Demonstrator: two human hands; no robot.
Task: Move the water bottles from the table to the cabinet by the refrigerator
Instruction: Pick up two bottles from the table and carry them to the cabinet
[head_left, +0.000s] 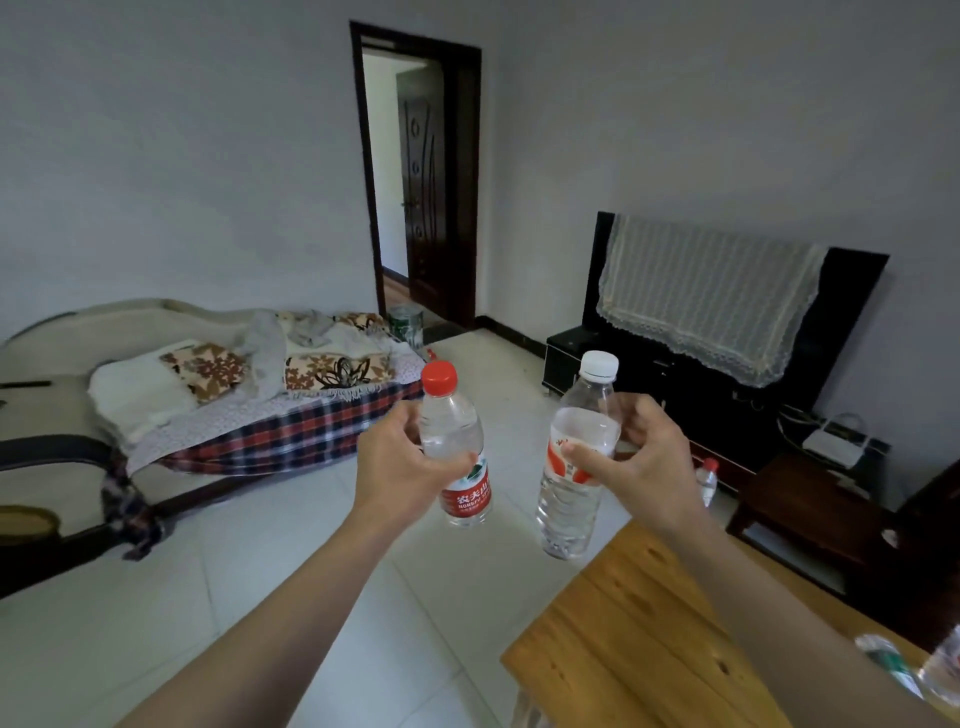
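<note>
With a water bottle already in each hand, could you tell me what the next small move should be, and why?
Probably carry both away from the light wooden table toward the cabinet, not visible here. The left hand grips the red-capped clear plastic bottle, the right hand the white-capped clear plastic bottle, and both are lifted clear.

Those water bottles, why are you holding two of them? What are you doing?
A person is carrying one bottle in each hand. The left hand holds the red-capped bottle, and the right hand holds the white-capped bottle. Both are lifted off the wooden table, out over the floor. More bottles still lie at the table's edge. No cabinet or refrigerator shows yet.
</note>
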